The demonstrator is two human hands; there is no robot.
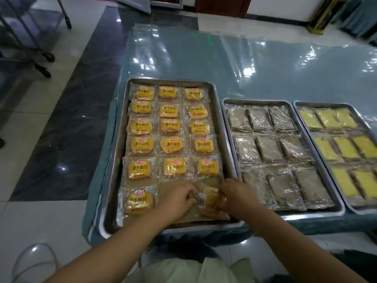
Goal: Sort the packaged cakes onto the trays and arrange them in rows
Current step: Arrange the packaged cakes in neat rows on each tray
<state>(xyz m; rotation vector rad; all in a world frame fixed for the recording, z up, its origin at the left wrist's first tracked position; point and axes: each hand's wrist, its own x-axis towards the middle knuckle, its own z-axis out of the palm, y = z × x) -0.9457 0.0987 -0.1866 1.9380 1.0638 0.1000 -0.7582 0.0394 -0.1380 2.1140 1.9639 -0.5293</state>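
The left metal tray [120, 139] holds several yellow packaged cakes in rows of three; the nearest row has one packaged cake [139, 201] at its left. Over the near right of that tray, my left hand [178, 198] and my right hand [236, 196] both grip a clear packet of cake [208, 202], label side down, low over the tray's paper lining. The middle tray [230, 127] carries rows of brown cakes in clear wrap. The right tray [302, 123] carries rows of yellow slab cakes and runs out of view.
The trays sit at the near edge of a table [224, 58] covered in shiny plastic sheet over blue cloth. A wheeled metal rack [26, 37] stands on the tiled floor at far left. A white bag [183, 270] lies below the table edge.
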